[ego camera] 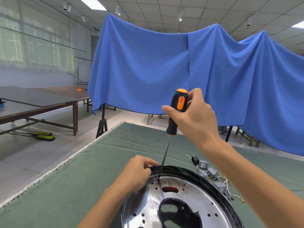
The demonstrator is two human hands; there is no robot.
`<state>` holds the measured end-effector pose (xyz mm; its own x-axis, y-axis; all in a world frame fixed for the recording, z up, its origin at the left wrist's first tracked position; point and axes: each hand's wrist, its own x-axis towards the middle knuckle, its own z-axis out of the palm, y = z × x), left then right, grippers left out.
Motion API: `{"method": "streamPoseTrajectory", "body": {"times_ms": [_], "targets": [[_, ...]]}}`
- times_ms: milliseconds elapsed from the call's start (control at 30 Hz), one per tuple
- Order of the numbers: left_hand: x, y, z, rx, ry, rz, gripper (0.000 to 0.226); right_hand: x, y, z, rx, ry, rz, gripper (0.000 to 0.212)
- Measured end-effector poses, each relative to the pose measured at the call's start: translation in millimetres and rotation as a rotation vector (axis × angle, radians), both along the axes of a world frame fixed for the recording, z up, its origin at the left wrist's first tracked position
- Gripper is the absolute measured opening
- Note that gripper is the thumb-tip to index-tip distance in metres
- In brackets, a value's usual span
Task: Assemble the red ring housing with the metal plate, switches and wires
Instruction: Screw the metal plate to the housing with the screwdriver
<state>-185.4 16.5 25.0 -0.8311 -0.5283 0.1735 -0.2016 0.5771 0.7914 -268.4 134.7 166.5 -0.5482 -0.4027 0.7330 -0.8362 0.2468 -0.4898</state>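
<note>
A shiny round metal plate with several small holes lies inside a dark ring housing at the bottom of the view; red shows through one oval slot. My left hand grips the housing's far left rim. My right hand holds a black and orange screwdriver nearly upright, its tip set on the plate near the far rim. Several small grey switches with wires lie on the cloth to the right of the housing.
The work table is covered with green cloth, its edge running diagonally at the left. A blue drape hangs behind. Other tables stand at the left, with black and yellow boxes on the floor.
</note>
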Motion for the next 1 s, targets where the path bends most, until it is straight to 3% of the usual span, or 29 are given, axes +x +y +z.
{"method": "streamPoseTrajectory", "body": {"times_ms": [133, 233, 367, 533, 667, 733, 867, 1000], "targets": [[0.3, 0.5, 0.3, 0.011, 0.004, -0.003, 0.048, -0.1, 2.7, -3.4, -0.078, -0.016, 0.043, 0.051], [0.5, 1.2, 1.1, 0.004, 0.004, 0.002, 0.048, 3.8, 3.5, 0.0, 0.033, 0.109, 0.069, 0.042], [0.4, 0.9, 0.8, 0.011, 0.016, 0.005, 0.048, 7.7, 3.3, 10.1, 0.151, 0.127, 0.108, 0.031], [2.0, 2.1, 1.2, 0.021, 0.014, 0.003, 0.048, 13.2, 2.1, 22.5, 0.248, 0.254, -0.14, 0.034], [2.5, 2.6, 2.6, 0.014, 0.013, 0.006, 0.05, 19.7, 1.9, 35.5, 0.405, 0.143, -0.052, 0.02], [2.7, 3.0, 3.4, 0.018, 0.013, 0.003, 0.048, 19.9, 4.5, 46.9, 0.464, 0.185, -0.145, 0.017], [3.3, 3.8, 4.0, 0.012, 0.013, 0.006, 0.046, 21.0, 4.2, 59.9, 0.641, 0.319, -0.404, 0.036], [2.6, 3.5, 3.8, 0.001, 0.014, 0.008, 0.048, 28.0, 0.2, 66.5, 0.774, 0.123, -0.148, 0.018]]}}
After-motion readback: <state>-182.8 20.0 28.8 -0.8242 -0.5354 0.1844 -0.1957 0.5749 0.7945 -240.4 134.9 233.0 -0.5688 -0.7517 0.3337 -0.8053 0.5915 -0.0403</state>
